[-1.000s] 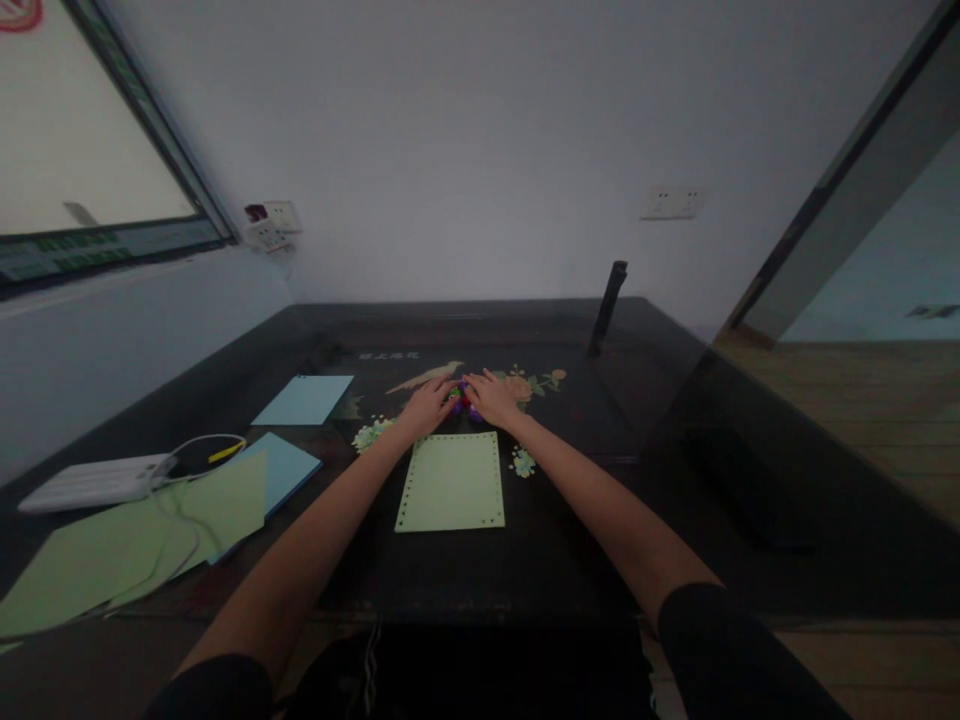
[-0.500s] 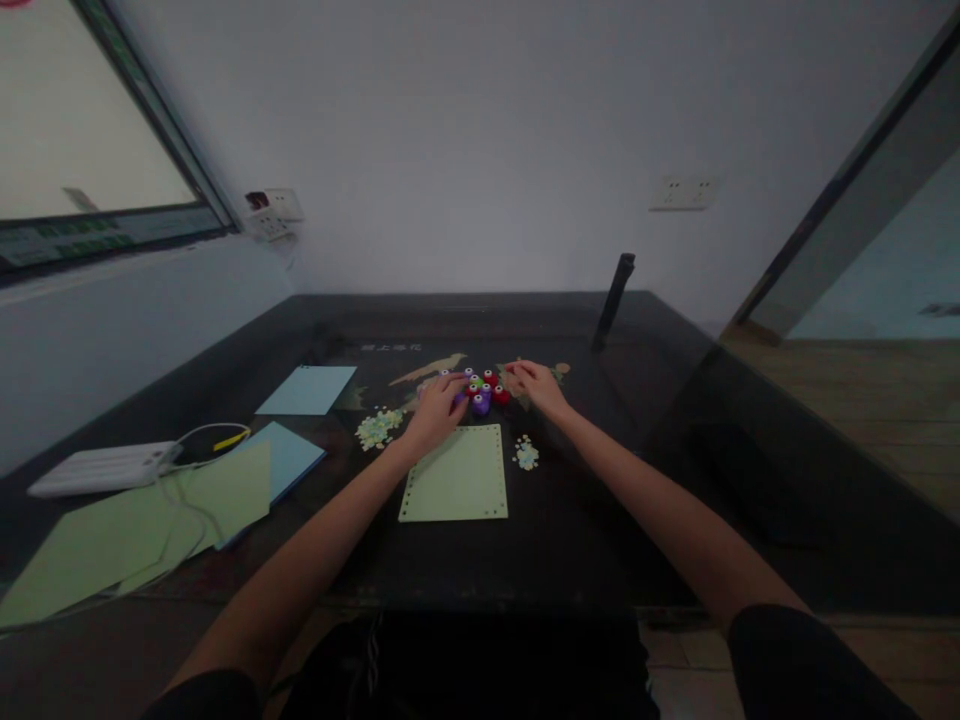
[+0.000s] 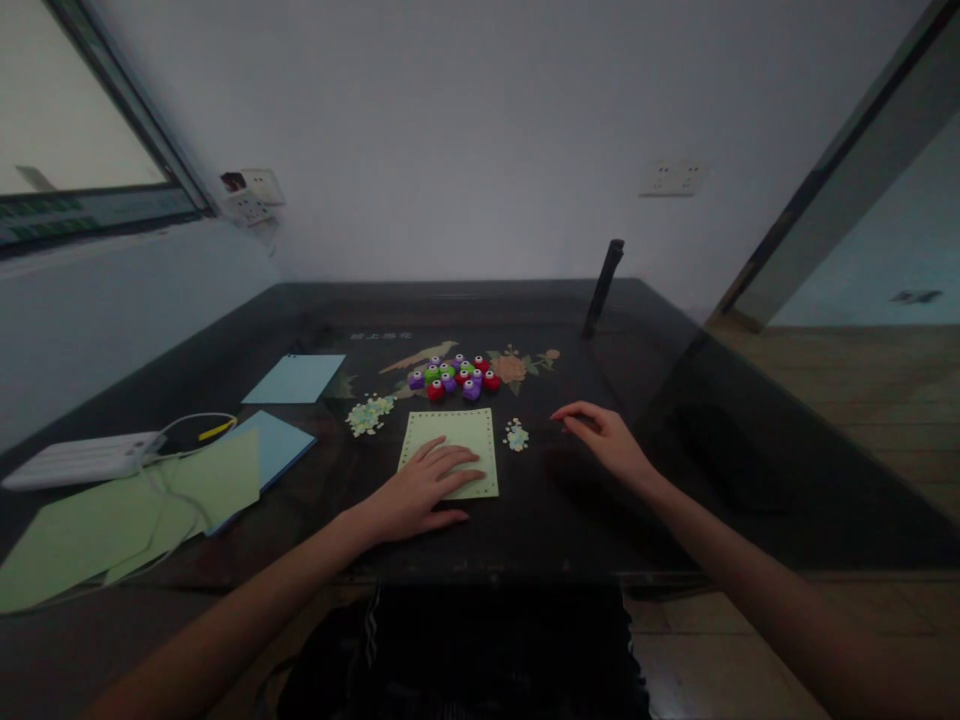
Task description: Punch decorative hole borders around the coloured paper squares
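Observation:
My left hand (image 3: 427, 487) lies flat with fingers spread on a pale green sheet (image 3: 450, 425). Rows of small holes run along the sheet's edges. My right hand (image 3: 604, 438) hovers to the right of it, its thumb and index finger brought together in a pinch; whatever may be between the fingertips is too small to see. Between the sheet and my right hand lies a small heap of paper bits (image 3: 516, 436). Beyond the sheet, several small rounded purple, red and green pieces with white eye-like circles (image 3: 471, 388) sit in a cluster.
A larger heap of paper bits (image 3: 367, 414) lies left of the sheet. Farther left are blue sheets (image 3: 295, 380), green sheets (image 3: 82, 535) and a white power strip (image 3: 82, 458) with a cable. A black upright stick (image 3: 603, 287) stands near the back right of the dark table (image 3: 600, 540).
Both hands have come away from the coloured pieces toward me. The left now rests on the green sheet; the right has moved to the right. The coloured pieces are in full view.

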The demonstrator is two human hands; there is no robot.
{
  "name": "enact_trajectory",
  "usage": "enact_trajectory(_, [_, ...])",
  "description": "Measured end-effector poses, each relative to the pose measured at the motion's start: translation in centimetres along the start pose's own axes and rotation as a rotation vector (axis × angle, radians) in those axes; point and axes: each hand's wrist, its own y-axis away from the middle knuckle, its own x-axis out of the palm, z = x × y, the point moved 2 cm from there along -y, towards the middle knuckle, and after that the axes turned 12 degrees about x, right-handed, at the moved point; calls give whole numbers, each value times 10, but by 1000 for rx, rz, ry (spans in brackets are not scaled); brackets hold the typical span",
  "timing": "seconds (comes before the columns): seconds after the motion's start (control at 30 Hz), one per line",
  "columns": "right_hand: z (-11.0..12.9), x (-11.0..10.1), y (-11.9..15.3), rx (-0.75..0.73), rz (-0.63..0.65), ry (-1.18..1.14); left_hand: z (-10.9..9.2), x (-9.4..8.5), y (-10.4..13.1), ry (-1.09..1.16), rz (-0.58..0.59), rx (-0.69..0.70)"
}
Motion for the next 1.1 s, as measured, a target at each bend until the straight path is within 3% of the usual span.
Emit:
enact_trajectory(0.2, [-14, -4, 20, 75, -21, -64, 8, 1, 12, -22, -21, -28])
enact_trajectory(0.5, [-17, -4, 23, 99, 7, -105, 17, 1, 17, 1, -42, -46])
enact_trajectory(1.1, [4, 14, 37, -41, 182, 48, 17, 2, 16, 0, -65, -55])
